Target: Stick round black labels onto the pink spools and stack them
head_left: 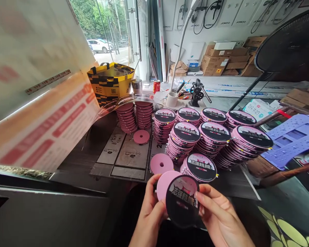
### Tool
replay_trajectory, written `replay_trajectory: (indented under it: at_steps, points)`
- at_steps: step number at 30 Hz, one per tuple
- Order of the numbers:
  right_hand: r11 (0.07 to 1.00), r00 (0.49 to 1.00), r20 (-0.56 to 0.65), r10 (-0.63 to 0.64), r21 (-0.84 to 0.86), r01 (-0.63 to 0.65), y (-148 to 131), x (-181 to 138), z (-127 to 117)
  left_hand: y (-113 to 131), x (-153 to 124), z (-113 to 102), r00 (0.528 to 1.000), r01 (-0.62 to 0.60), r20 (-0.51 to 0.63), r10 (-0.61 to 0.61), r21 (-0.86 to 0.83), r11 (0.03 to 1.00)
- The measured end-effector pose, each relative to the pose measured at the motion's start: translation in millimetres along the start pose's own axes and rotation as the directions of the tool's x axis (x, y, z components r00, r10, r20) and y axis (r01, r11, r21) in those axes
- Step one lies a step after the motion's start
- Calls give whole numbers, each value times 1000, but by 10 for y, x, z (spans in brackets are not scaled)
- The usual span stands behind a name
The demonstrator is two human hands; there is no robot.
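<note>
My left hand [150, 214] grips a plain pink foam disc [166, 181] by its left edge, fingers behind and thumb in front. In my right hand [218, 211], a round black printed label [182, 202] is pinched at its right edge between thumb and fingers. The label overlaps the disc's right part, offset to the lower right; whether the two touch there I cannot tell. Just beyond my hands lies a pink disc with a centre hole [156, 168]. Beside it stands a low stack of labelled discs [201, 166], with small pins around the edges.
Several taller stacks of labelled discs [186, 133] fill the table's right half. Unlabelled pink stacks [126, 118] and a single disc [141, 138] sit further left. Behind are a yellow-black bag [110, 84], a red can [156, 86] and a black clamp tool [197, 92]. A purple stool [293, 137] stands right.
</note>
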State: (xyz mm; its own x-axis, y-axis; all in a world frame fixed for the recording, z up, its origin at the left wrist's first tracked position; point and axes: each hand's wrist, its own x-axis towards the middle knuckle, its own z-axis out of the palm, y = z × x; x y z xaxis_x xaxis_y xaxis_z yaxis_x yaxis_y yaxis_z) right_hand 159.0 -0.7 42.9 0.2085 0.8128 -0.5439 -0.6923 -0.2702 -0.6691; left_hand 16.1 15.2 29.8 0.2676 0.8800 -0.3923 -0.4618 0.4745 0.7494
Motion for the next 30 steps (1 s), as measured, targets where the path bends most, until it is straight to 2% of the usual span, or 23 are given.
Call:
replay_trajectory:
  at_steps: [3, 8, 11, 16, 22, 30]
  points:
    - [998, 1000, 5, -14, -69, 14, 0, -14, -24, -10, -51, 44, 994, 81, 77, -77, -50, 995]
    - [946, 986, 55, -155, -280, 164, -53, 3, -111, -28, -91, 30, 975, 179, 159, -157, -138, 974]
    - [915, 981, 82, -173, -354, 192, -88, 5, -143, -38, -94, -3, 965, 210, 196, -176, -165, 964]
    - [898, 979, 88, -184, -389, 204, -105, 15, -176, -30, -86, -24, 946, 236, 262, -189, -159, 959]
    - [894, 979, 101, -177, -399, 203, -95, 34, -204, -14, -83, 2, 955, 229, 219, -201, -109, 967]
    - [894, 978, 89, -187, -397, 208, -94, 41, -175, -25, -84, -4, 954, 201, 244, -171, -101, 974]
